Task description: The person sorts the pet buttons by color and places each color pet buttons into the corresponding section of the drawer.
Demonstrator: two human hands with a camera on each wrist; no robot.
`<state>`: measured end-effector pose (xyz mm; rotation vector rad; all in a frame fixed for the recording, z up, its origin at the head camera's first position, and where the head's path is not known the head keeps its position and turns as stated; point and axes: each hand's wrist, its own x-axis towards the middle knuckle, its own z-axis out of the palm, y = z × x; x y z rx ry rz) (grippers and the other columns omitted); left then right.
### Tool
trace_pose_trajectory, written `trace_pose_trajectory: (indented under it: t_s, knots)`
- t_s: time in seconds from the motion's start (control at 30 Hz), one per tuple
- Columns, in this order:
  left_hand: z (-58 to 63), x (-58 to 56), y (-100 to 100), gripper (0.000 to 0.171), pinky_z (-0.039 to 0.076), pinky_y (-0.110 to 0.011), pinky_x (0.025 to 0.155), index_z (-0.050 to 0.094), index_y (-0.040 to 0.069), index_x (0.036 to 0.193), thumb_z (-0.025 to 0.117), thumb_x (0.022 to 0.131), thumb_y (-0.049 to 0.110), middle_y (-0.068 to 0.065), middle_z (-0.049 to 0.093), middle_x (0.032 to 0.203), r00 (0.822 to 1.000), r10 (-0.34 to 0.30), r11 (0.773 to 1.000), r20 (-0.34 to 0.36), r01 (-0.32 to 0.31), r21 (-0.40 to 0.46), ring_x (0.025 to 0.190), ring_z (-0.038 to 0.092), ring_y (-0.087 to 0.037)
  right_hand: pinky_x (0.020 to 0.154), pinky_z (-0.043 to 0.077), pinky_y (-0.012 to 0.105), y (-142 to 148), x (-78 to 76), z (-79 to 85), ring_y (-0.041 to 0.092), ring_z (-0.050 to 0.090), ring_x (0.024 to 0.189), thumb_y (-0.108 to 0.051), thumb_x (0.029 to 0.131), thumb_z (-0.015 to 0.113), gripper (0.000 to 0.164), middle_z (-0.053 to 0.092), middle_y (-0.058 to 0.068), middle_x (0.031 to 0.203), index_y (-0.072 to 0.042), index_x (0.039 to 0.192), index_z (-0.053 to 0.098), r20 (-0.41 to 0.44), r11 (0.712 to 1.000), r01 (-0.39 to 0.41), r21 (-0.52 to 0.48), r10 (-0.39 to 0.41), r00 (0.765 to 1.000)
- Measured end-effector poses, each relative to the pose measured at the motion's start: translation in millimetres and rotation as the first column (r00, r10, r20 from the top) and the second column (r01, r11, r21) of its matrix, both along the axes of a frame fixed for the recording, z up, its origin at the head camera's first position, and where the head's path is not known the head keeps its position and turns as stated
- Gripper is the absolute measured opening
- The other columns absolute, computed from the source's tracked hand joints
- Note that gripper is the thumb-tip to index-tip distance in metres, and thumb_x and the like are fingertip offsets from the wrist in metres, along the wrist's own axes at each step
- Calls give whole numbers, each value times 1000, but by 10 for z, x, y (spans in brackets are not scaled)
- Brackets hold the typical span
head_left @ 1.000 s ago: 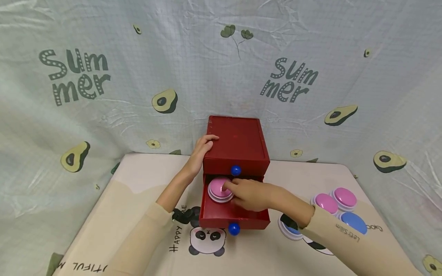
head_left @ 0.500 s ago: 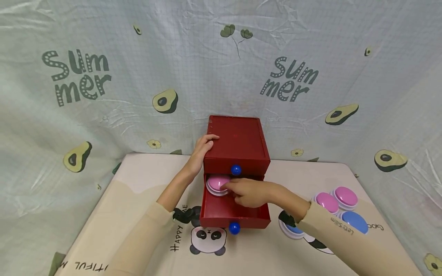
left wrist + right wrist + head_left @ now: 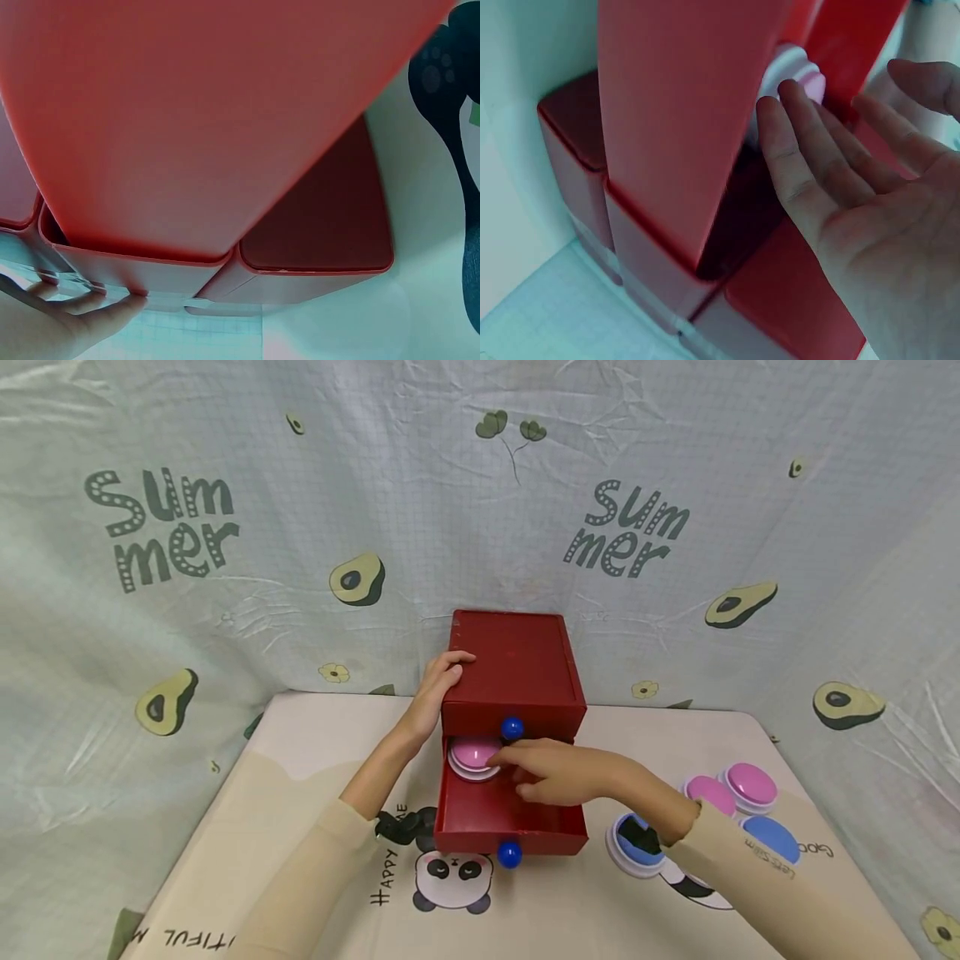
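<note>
Three pink buttons (image 3: 475, 752), one inside the drawer (image 3: 480, 814); two blue buttons (image 3: 771, 837)

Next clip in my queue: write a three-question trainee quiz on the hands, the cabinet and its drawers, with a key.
1. Choose one. The left hand is touching: A) a blue button; B) the cabinet; C) the wall sheet.

2. True or false: the top drawer, just above the open drawer, is shut.

3. Fill the gap: beside the fingertips of the right hand, inside the open drawer, sits a round button with a ____ top.

Key: 1 B; 2 true; 3 pink.
</note>
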<state>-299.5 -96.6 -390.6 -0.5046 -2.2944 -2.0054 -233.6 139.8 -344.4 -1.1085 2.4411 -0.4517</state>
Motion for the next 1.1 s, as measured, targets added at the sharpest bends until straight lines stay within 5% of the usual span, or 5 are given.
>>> trace_pose_trajectory:
  t_s: [0.2,0.53,0.73,1.1]
  knots:
    - [-10,-2,4,42,21,-54,119,53,13,141,35,107,31,-12,31,158,1000,9,1000,-3,-9,-5,147,26,-30,93,58,32,278,40,118,20,65,115,-13,99,64,33,67,8,130,-14,132,65,25,982,-1,-187,5,1000]
    - [1,27,5,43,21,-55,119,52,15,142,35,107,33,-11,30,158,1000,8,1000,5,-8,-14,147,26,-30,83,60,27,951,86,227,8,66,105,-15,95,74,23,71,-7,116,-26,115,70,-174,906,74,-417,-160,972]
    - [11,39,-4,43,20,-55,119,52,14,142,34,107,32,-12,29,159,1000,12,1000,7,-12,-6,148,25,-31,87,57,22,1410,-3,132,12,68,106,-14,95,73,23,71,-5,116,-22,116,69,-211,880,235,-412,-343,915]
    - [2,32,1,43,22,-55,119,51,15,143,33,107,33,-10,29,159,1000,7,1000,16,-7,-7,148,26,-30,79,48,7,2407,-148,-262,-25,49,97,-15,98,69,22,72,15,112,-5,118,68,-244,783,475,-402,-592,768]
